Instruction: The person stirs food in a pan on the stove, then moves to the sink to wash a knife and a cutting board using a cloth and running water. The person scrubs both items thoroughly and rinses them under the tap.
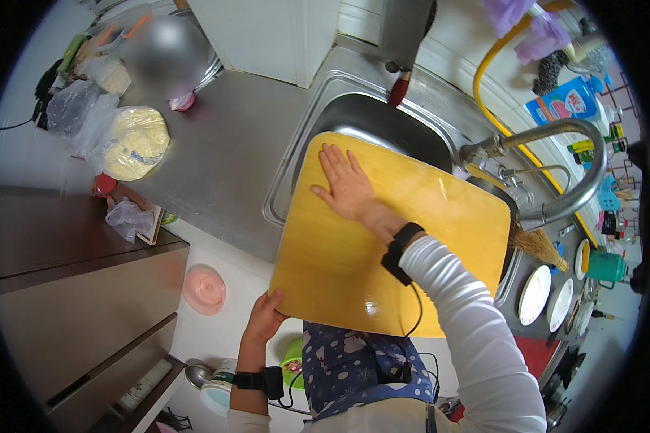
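Note:
A large yellow wooden cutting board [325,260] with rounded corners lies over the stainless-steel sink [390,122] and juts past the counter's front edge. Its surface shines as if wet. My left hand [266,315] grips the board's near left corner, thumb on top and fingers hidden underneath. Flat on the upper left part of the board rests my right hand [348,187], palm down with the fingers apart. Beyond the board's far right edge stands the curved metal faucet [563,127]. No water stream is visible.
A cleaver [403,48] with a red handle hangs over the sink's back edge. To the right are a straw brush [539,246] and white plates [534,295]. Left on the counter [222,157] sits a plastic-wrapped yellow mass [135,143]. A pink basin [204,289] is on the floor.

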`<state>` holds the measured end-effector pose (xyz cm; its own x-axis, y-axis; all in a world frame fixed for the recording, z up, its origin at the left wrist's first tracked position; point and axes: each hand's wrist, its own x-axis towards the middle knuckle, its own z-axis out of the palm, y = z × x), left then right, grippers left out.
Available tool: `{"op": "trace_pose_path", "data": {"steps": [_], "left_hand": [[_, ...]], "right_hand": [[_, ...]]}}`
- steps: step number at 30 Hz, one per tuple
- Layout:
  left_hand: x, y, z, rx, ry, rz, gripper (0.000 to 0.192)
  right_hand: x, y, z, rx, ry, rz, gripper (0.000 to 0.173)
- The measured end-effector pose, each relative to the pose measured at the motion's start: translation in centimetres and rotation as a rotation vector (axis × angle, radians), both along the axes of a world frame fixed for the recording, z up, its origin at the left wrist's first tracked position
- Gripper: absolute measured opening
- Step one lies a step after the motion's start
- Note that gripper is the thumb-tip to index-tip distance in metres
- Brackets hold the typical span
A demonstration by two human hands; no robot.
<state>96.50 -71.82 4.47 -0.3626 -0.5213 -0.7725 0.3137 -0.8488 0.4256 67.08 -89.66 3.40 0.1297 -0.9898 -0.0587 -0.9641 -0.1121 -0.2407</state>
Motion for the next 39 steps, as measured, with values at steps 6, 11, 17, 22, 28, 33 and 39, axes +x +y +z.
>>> {"op": "trace_pose_path", "data": {"steps": [6, 11, 17, 22, 28, 33, 39], "left_hand": [[0.4, 0.3, -1.3, -0.096, 0.094, -0.004, 0.047], [0.5, -0.2, -1.1, -0.053, 0.048, -0.019, 0.046], [-1.0, -0.2, -0.2, 0.174, 0.183, 0.084, 0.045], [-1.0, -1.3, 2.8, -0.026, 0.157, 0.066, 0.041], [-2.4, -4.1, 6.4, -0.119, 0.138, 0.119, 0.036], [-4.7, -5.3, 9.8, -0.168, 0.132, 0.123, 0.035], [-8.0, -7.0, 14.0, -0.274, 0.136, 0.094, 0.034]], "right_hand": [[-13.2, 10.6, -1.4, -0.001, 0.013, -0.276, 0.068], [-23.9, 21.2, -0.5, 0.189, -0.001, -0.766, 0.068], [-19.8, 21.0, -1.8, 0.063, 0.106, -0.773, 0.076], [-7.0, 20.9, 2.0, -0.068, -0.232, -0.246, 0.074], [-14.4, 32.3, 5.7, 0.117, -0.185, -0.472, 0.069], [-16.8, 30.4, 2.7, 0.033, -0.101, -0.770, 0.069], [-4.9, 21.8, 8.4, -0.104, -0.371, -0.194, 0.066]]}}
